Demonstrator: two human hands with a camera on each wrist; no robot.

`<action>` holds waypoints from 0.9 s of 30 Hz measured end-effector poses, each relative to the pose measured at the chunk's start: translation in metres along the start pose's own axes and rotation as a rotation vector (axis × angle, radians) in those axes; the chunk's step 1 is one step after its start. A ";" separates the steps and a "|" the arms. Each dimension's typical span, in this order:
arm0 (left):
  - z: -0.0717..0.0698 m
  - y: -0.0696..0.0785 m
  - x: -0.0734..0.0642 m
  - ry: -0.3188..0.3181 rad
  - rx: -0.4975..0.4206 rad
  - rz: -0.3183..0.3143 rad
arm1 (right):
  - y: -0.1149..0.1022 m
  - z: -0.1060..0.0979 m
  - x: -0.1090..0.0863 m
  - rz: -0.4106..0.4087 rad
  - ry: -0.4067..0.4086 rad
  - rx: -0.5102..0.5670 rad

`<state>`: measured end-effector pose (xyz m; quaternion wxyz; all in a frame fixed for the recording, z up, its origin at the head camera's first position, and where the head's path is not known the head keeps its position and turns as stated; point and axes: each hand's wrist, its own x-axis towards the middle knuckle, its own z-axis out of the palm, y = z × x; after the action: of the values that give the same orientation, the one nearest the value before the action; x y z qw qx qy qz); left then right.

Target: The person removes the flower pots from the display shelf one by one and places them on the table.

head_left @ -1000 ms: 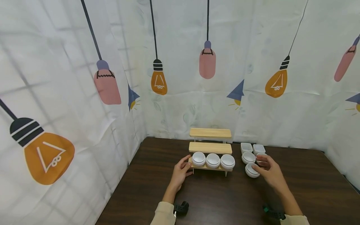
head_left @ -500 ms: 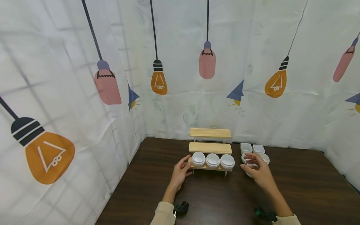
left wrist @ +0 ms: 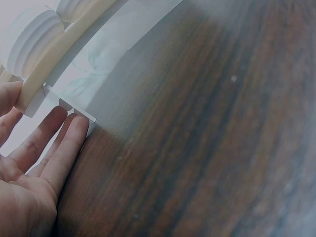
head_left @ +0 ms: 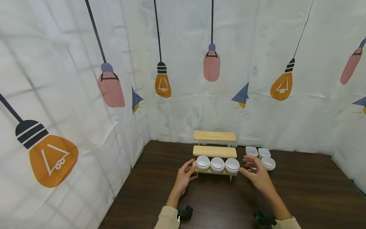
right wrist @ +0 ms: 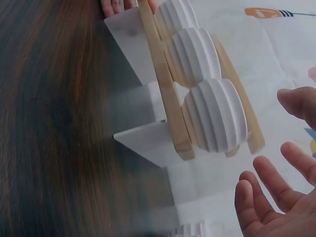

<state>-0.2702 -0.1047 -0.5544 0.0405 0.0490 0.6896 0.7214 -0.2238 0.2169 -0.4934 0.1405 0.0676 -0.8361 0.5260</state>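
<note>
A tiered stand (head_left: pixel 214 151) with pale wooden shelves and clear legs stands on the dark table. On its lowest shelf sit three stacks of white round bowls: left (head_left: pixel 203 162), middle (head_left: pixel 217 164), right (head_left: pixel 232 165). My left hand (head_left: pixel 182 179) holds that shelf's left end, its lower fingers (left wrist: pixel 69 148) beside a clear leg. Just right of the right-hand bowls, my right hand (head_left: pixel 258 176) is held with fingers spread and nothing between them; the right wrist view shows a gap between its fingers (right wrist: pixel 269 190) and the bowl stack (right wrist: pixel 215 116).
Right of the stand are white square dishes (head_left: pixel 264 152) and a stack of round bowls (head_left: pixel 268 163). More white bowls lie partly hidden behind my right hand. A white curtain (head_left: pixel 183 117) printed with lamps hangs behind the table (head_left: pixel 217 203).
My right hand has moved left, from the bowls at the right to beside the stand's right end, holding nothing. My left hand and the stand stay in place.
</note>
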 end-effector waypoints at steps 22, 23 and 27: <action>0.000 0.000 -0.001 -0.005 -0.010 0.000 | 0.006 0.025 0.020 0.092 -0.067 0.040; 0.000 0.000 -0.001 -0.006 -0.010 0.002 | 0.006 0.026 0.020 0.095 -0.068 0.039; 0.000 0.001 -0.001 -0.006 -0.012 0.006 | 0.006 0.027 0.020 0.102 -0.076 0.058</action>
<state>-0.2693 -0.1044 -0.5534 0.0404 0.0530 0.6849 0.7256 -0.2486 0.1957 -0.5035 0.0797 0.0486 -0.8275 0.5536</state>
